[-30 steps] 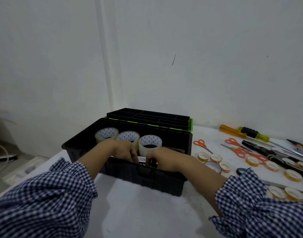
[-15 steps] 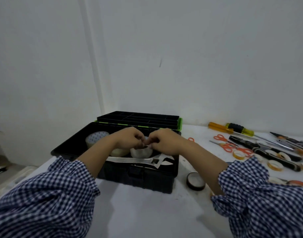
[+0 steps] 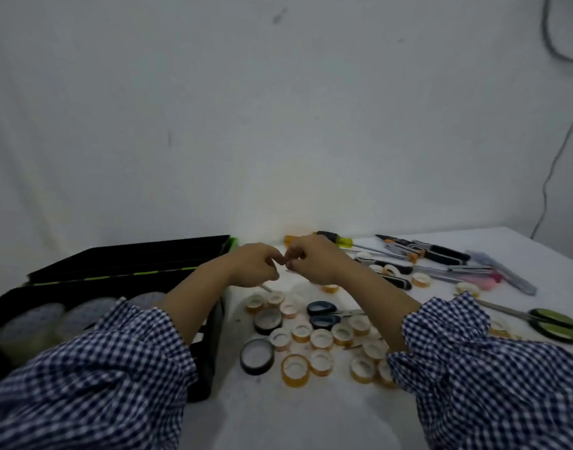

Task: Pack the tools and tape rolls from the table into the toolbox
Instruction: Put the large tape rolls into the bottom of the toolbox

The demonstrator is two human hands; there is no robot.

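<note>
- L hand & R hand are up at mid frame, above the table. Fingertips meet and fingers are curled on both.
- Too blurred there; I can't tell if either hand pinches anything.
- Toolbox sits at left of frame: black, lid open, green trim on the lid. L forearm crosses over its right end.
- 3 big tape rolls stand in a row inside the box, lower left.
- Small tape rolls lie scattered on the table at lower centre, just right of the box, w/ 2 black rolls among them.
- Dark-handled scissors lie in that cluster.
- Green-handled scissors are near the right edge.
- Screwdriver, pliers & other tools lie by the wall, right of the hands.
</note>
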